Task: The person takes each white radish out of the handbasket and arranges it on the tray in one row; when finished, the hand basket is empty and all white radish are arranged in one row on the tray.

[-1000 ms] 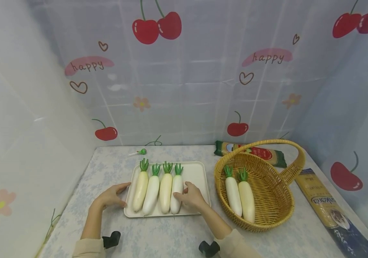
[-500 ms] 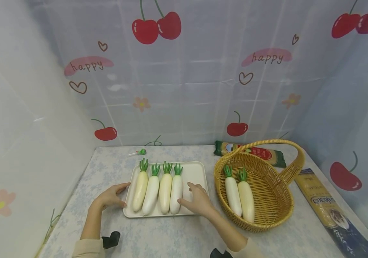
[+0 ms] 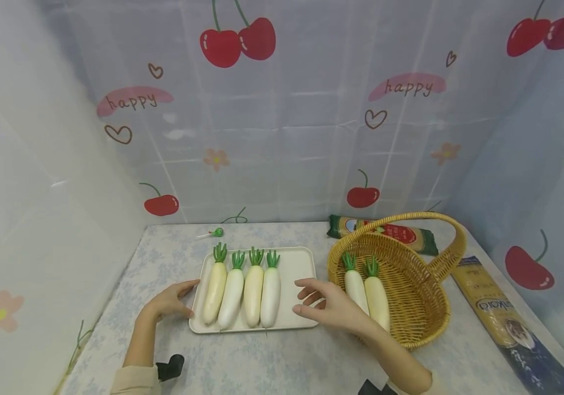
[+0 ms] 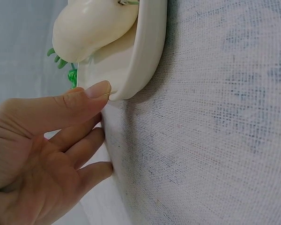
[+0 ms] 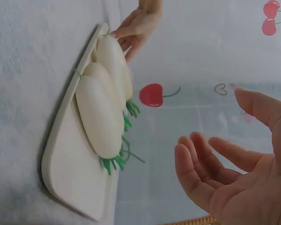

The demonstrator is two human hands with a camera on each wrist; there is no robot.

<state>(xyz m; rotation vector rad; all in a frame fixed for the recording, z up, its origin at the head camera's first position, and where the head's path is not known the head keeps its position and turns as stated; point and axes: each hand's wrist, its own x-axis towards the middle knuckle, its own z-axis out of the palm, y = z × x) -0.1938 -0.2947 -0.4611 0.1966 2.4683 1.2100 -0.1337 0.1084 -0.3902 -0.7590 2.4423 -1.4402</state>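
Observation:
Several white radishes with green tops, among them the rightmost radish point(image 3: 270, 297), lie side by side on a cream tray point(image 3: 298, 269). My left hand point(image 3: 167, 302) touches the tray's left edge; in the left wrist view the thumb of the left hand point(image 4: 51, 145) rests on the rim point(image 4: 147, 51). My right hand point(image 3: 333, 307) hovers over the tray's right side and the basket's near left edge, fingers loosely bent and holding nothing. The right wrist view shows that hand point(image 5: 239, 173) apart from the radishes point(image 5: 99, 115). Two more radishes lie in the wicker basket point(image 3: 412, 307), partly hidden by the right hand.
Behind the basket lies a green-ended packet point(image 3: 427, 242), and right of it a long yellow and blue packet point(image 3: 496, 312). A green lollipop point(image 3: 218, 232) sits behind the tray. A printed curtain point(image 3: 277, 137) stands along the table's back.
My right hand has moved off the rightmost radish and to the right, toward the basket. The left hand and the radishes have stayed where they were.

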